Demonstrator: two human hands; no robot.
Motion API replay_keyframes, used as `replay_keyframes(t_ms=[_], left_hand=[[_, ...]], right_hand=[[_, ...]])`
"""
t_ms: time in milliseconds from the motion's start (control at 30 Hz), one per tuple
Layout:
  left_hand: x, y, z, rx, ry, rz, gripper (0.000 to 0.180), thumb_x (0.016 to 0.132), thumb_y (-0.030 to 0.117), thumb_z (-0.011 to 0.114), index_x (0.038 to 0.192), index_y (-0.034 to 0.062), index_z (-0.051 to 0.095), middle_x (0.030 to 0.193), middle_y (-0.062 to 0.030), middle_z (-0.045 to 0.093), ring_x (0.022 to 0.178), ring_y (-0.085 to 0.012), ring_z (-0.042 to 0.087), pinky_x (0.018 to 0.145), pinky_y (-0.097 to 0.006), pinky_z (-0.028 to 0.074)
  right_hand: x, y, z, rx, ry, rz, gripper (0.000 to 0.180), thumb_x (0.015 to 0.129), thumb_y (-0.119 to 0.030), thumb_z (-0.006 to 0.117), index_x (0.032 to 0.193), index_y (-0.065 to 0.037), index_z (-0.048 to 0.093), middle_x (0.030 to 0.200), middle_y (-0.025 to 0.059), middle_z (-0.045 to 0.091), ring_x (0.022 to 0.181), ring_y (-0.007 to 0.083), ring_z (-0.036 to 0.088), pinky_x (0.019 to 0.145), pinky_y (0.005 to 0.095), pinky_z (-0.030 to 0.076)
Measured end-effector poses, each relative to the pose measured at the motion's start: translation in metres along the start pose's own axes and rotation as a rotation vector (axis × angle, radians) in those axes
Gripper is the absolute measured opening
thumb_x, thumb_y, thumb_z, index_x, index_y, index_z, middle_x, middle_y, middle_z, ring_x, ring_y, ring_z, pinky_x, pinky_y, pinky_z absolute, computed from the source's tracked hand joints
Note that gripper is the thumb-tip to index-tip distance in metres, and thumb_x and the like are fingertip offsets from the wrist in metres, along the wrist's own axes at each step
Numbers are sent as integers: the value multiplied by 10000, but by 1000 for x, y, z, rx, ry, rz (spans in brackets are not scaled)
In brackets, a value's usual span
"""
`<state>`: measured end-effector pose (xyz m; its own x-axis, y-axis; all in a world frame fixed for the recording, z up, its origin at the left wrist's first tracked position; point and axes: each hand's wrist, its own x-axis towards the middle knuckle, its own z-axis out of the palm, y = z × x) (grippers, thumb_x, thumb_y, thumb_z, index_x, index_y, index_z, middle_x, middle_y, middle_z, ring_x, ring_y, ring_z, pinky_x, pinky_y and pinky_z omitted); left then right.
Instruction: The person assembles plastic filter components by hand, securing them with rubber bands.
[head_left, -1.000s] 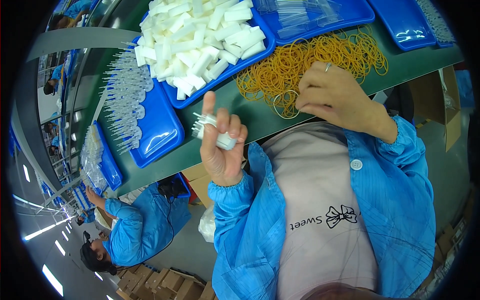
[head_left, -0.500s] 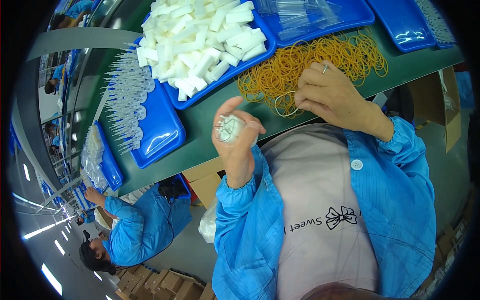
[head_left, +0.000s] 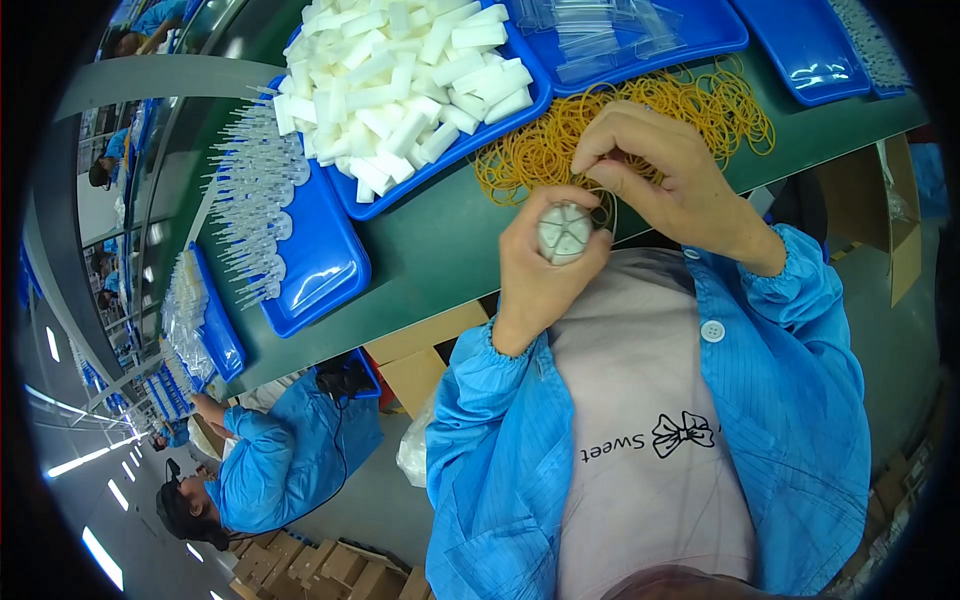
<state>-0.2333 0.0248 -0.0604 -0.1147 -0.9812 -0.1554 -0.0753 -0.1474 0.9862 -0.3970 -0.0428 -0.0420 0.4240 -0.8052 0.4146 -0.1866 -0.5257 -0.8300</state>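
My left hand [head_left: 545, 270] is wrapped round a round whitish bundle [head_left: 565, 234], held end-up. Dark lines split its end face into several wedge-like segments; what it is made of I cannot make out. Just right of it, my right hand [head_left: 665, 175] has thumb and index finger pinched together, with a thin rubber band [head_left: 613, 215] hanging from them beside the bundle. The band's far part is hidden by the fingers. Behind the right hand spreads a loose heap of yellow-orange rubber bands [head_left: 735, 105] on the green table [head_left: 440, 255].
Beyond lies a blue tray [head_left: 541, 85] heaped with white foam-like blocks [head_left: 400, 90]. Left of it, a blue tray [head_left: 325, 260] carries clear pointed plastic parts [head_left: 250, 190]. Clear strips [head_left: 600, 35] fill another tray. A co-worker in blue [head_left: 290, 450] sits at left.
My left hand has moved right with the bundle and turned its segmented end upward, close to the right hand. My right hand has drawn the rubber band slightly away from the heap.
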Motion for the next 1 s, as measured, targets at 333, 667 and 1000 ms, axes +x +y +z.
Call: replay_keyframes(t_ms=[333,667,1000], left_hand=[[0,-1,-22,-473,361,71,370,776,50,656,1107,44,491,799,-56,550,691,-182,542,644,-345,473],[-4,4,-18,-334,81,-68,570,721,-18,664,1256,26,472,779,-11,566,698,-84,549,655,-219,456],[4,-10,7,86,-86,102,371,683,33,708,1022,37,557,775,-47,578,680,-156,569,641,-268,460]], right_hand=[[-39,1,10,-518,-410,-119,256,660,-268,751,760,-125,563,833,20,462,838,208,462,727,346,346],[-25,8,0,-295,-151,-20,149,743,-129,699,769,-86,559,796,52,496,765,222,496,686,338,370],[-6,-3,0,796,-131,384,170,865,-165,631,788,-46,537,780,37,537,666,111,500,602,239,412]])
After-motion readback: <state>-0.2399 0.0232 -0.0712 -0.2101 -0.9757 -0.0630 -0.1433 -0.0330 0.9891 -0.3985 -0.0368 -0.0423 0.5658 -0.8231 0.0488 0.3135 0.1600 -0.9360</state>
